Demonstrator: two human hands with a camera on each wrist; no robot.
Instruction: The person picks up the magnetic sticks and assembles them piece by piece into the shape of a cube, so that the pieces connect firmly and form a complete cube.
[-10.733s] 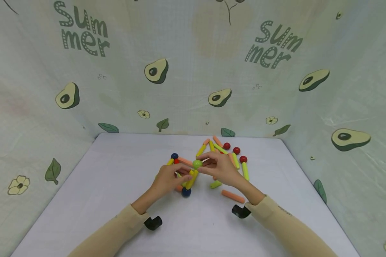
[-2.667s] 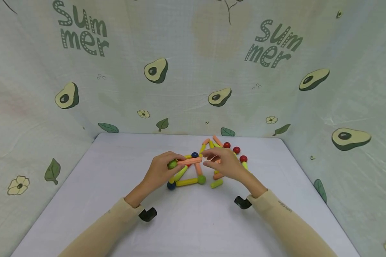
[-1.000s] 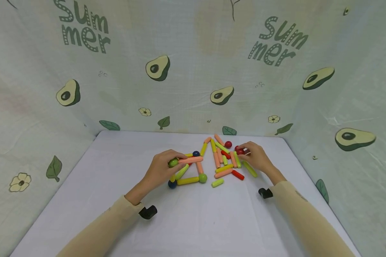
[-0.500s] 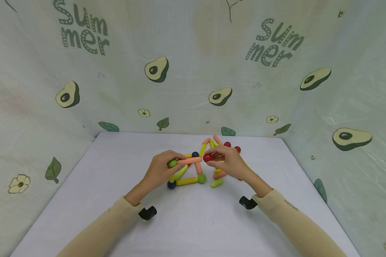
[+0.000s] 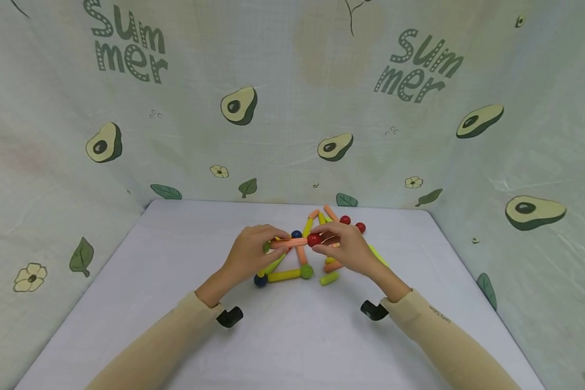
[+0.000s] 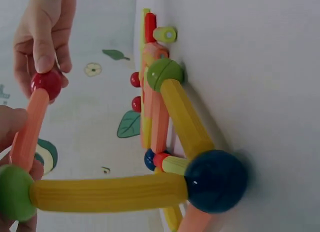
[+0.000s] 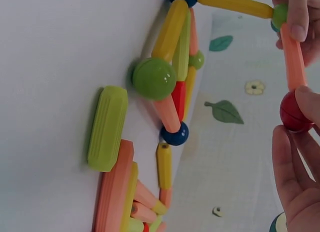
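My left hand (image 5: 253, 248) pinches a salmon-orange stick (image 5: 290, 243) close to a green ball (image 6: 15, 192). My right hand (image 5: 348, 248) holds a shiny red ball (image 5: 314, 239) between thumb and fingers, against the stick's right end. From the green ball, a yellow stick (image 6: 110, 193) runs down to a dark blue ball (image 6: 216, 181) on the table. That ball is a corner of a frame of sticks and balls, with another yellow stick (image 5: 284, 275) leading to a second green ball (image 5: 306, 271). A blue ball (image 5: 296, 234) marks the frame's back.
Right of the frame lie loose sticks, partly hidden behind my right hand, among them a short lime stick (image 5: 329, 278) and an orange stick (image 5: 333, 266). Two red balls, one at the back (image 5: 345, 220), sit beyond. A printed cloth (image 5: 292, 108) walls the white table (image 5: 292, 336).
My right hand has picked a red ball from the right-hand group and carried it left to the orange stick's end. My left hand has stayed nearly in place, its fingers slightly farther along the stick.
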